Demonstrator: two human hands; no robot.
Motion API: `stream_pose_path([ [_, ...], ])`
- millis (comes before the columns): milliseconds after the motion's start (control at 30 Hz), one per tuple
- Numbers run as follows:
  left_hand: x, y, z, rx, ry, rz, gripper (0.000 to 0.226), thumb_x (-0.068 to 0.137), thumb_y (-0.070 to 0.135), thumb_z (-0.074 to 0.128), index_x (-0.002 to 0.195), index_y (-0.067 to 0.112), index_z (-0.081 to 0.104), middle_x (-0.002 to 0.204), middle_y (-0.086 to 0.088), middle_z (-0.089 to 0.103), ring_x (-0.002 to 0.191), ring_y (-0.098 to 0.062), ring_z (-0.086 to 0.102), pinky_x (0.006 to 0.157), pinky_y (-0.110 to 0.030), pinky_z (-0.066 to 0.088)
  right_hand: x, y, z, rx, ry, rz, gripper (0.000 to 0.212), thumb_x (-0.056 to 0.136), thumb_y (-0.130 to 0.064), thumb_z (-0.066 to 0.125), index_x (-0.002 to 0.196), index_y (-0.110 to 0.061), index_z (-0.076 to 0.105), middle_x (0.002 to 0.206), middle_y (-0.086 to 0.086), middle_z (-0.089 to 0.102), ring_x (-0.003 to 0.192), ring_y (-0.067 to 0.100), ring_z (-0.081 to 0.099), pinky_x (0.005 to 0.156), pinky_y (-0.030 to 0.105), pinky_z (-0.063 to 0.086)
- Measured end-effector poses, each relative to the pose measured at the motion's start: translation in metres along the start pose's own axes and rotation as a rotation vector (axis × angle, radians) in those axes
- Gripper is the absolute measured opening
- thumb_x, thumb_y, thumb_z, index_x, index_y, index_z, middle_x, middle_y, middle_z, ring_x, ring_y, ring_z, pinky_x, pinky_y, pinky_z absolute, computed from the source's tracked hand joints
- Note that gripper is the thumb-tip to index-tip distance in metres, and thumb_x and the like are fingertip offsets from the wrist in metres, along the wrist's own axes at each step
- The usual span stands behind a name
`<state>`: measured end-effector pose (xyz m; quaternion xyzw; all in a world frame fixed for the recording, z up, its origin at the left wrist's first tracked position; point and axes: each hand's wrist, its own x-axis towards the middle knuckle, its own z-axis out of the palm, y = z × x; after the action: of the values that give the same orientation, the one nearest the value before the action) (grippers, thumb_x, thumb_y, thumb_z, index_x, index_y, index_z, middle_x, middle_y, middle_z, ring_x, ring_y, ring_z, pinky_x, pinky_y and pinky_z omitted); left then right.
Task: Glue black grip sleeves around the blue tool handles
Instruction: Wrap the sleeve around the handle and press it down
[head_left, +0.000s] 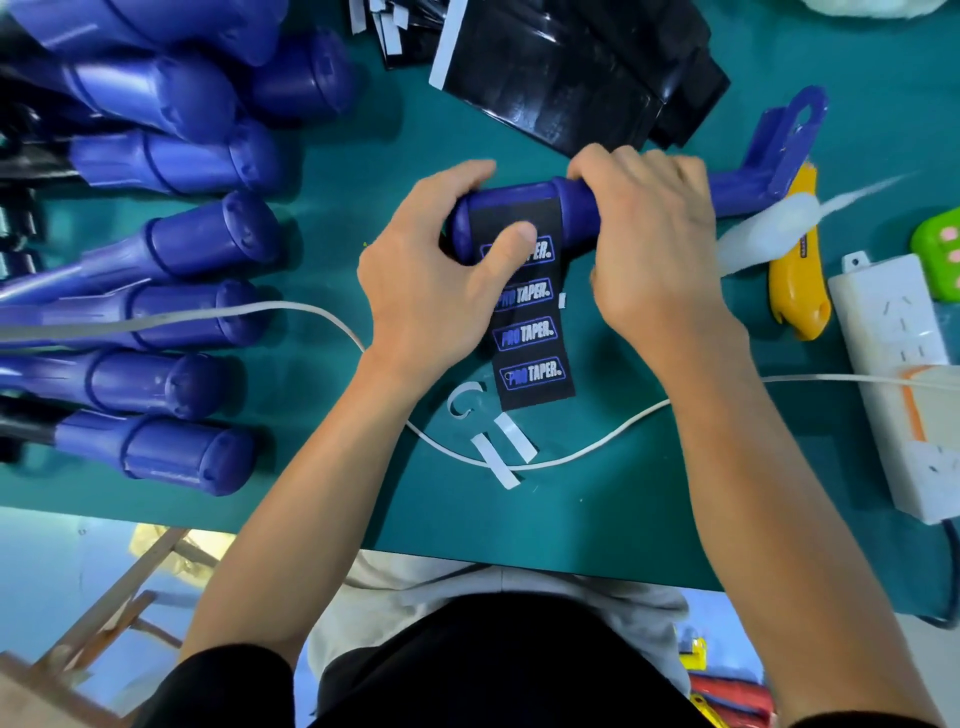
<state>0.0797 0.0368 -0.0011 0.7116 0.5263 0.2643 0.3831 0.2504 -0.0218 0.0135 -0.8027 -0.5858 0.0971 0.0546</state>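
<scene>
Because the right hand (649, 234) is wrapped over the shaft, the middle of the blue tool handle (574, 202) is hidden; only its rounded butt and its slotted far end show, softened by blur. The pile of spare handles (197, 244) at the left and the stack of black sheets (571, 78) at the top are cut off by the frame. The left hand (436, 280) curls round the butt, its thumb pressing the black grip sleeve (530, 332) onto the handle and covering part of the top logo. The rest of the sleeve lies flat on the green mat (597, 519), toward the person.
</scene>
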Motion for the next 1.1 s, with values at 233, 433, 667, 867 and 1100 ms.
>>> stream_pose_path([
  [233,0.008,-0.014,-0.007,-0.51,-0.04,-0.014,0.107,0.074,0.007,0.089,0.161,0.01,0.025,0.131,-0.007,0.064,0.099,-0.019,0.068,0.094,-0.054,0.058,0.014,-0.014,-0.015,0.065,0.173,-0.011,0.051,0.071,0.009,0.054,0.116,-0.014,0.06,0.098,0.006,0.059,0.094,0.035,0.051,0.09,0.04,0.031],
  [433,0.013,-0.022,-0.012,-0.652,-0.073,0.02,0.076,0.079,-0.014,0.078,0.144,-0.016,0.038,0.098,0.009,0.078,0.084,-0.008,0.071,0.079,-0.024,0.057,0.023,-0.021,-0.038,0.226,0.182,-0.037,0.048,0.064,0.003,0.046,0.107,-0.013,0.063,0.1,0.004,0.056,0.08,0.015,0.026,0.078,0.028,0.019],
  [667,0.015,-0.018,-0.022,-0.628,0.032,0.091,0.06,0.08,-0.018,0.077,0.131,-0.026,0.047,0.094,0.005,0.079,0.085,-0.012,0.069,0.081,-0.03,0.055,0.021,-0.025,-0.057,0.265,0.056,-0.06,0.046,0.069,0.005,0.048,0.107,-0.02,0.06,0.094,-0.004,0.05,0.081,0.032,0.043,0.07,0.028,0.016],
  [867,0.019,-0.006,-0.038,-0.518,0.267,0.189,0.08,0.087,-0.007,0.077,0.152,-0.013,0.03,0.073,0.017,0.056,0.066,0.002,0.041,0.066,-0.014,0.035,0.021,-0.032,-0.069,0.357,-0.028,-0.089,0.047,0.071,0.0,0.05,0.114,-0.02,0.056,0.091,-0.004,0.06,0.087,0.032,0.049,0.073,0.04,0.037],
  [1100,0.02,-0.001,-0.053,-0.554,0.448,0.407,0.073,0.099,0.013,0.07,0.15,-0.017,0.026,0.085,0.016,0.053,0.068,-0.002,0.036,0.069,-0.02,0.031,0.024,-0.049,-0.08,0.561,-0.144,-0.12,0.045,0.066,-0.007,0.055,0.11,-0.02,0.058,0.089,0.0,0.061,0.083,0.028,0.051,0.073,0.042,0.048],
])
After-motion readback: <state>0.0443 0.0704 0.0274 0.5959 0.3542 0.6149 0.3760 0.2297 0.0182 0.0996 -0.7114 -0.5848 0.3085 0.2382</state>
